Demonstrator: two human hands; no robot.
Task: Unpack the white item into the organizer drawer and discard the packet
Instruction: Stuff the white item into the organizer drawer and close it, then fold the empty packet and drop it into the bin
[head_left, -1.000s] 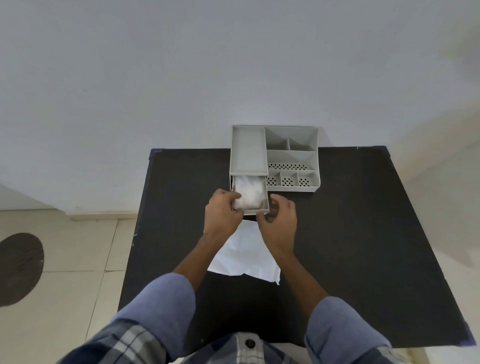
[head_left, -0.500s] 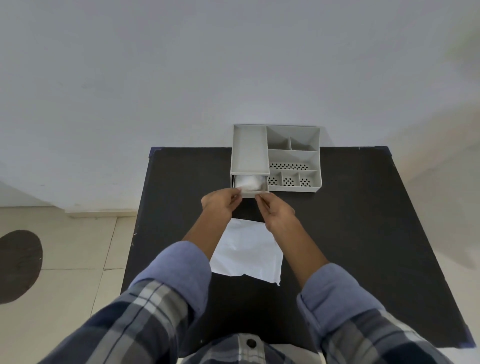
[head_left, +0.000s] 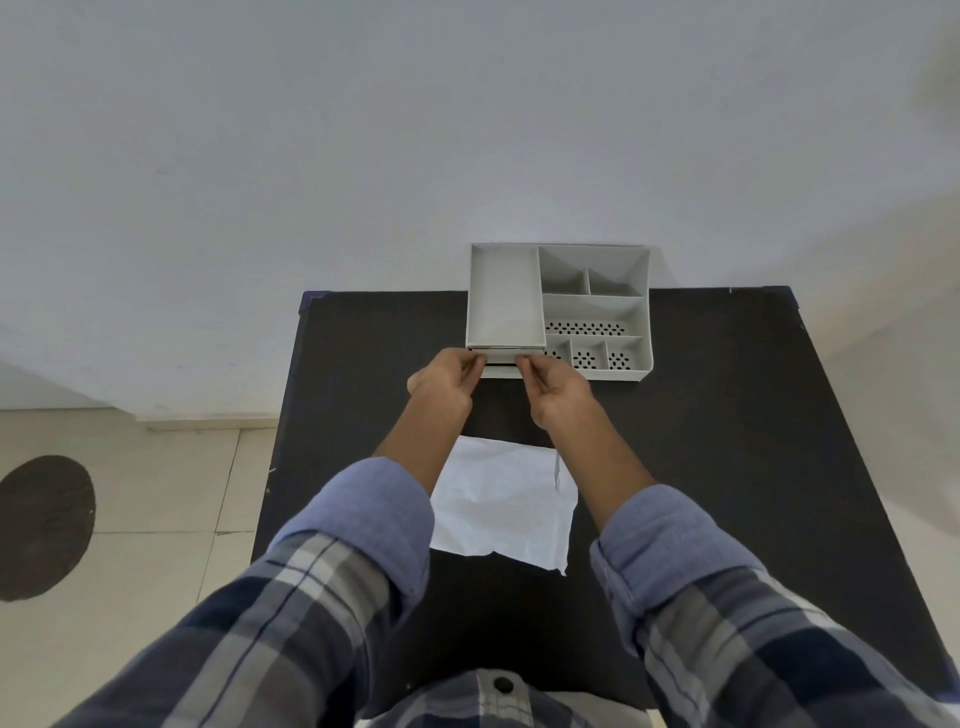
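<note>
A grey organizer (head_left: 595, 312) stands at the far edge of the black table (head_left: 727, 415), against the wall. Its drawer (head_left: 501, 359) sits under the left tray and is pushed almost fully in; only its front shows. The white item is hidden inside. My left hand (head_left: 447, 382) pinches the drawer front's left end. At the right end, my right hand (head_left: 556, 387) does the same. The empty white packet (head_left: 501, 501) lies flat on the table between my forearms.
The organizer's right side has several small open compartments (head_left: 592, 358), some with perforated floors. A white wall rises behind the table. Tiled floor with a dark round patch (head_left: 44, 525) lies to the left.
The drawer, open with the white item showing a second ago, has slid back into the organizer under both hands. The packet has not moved.
</note>
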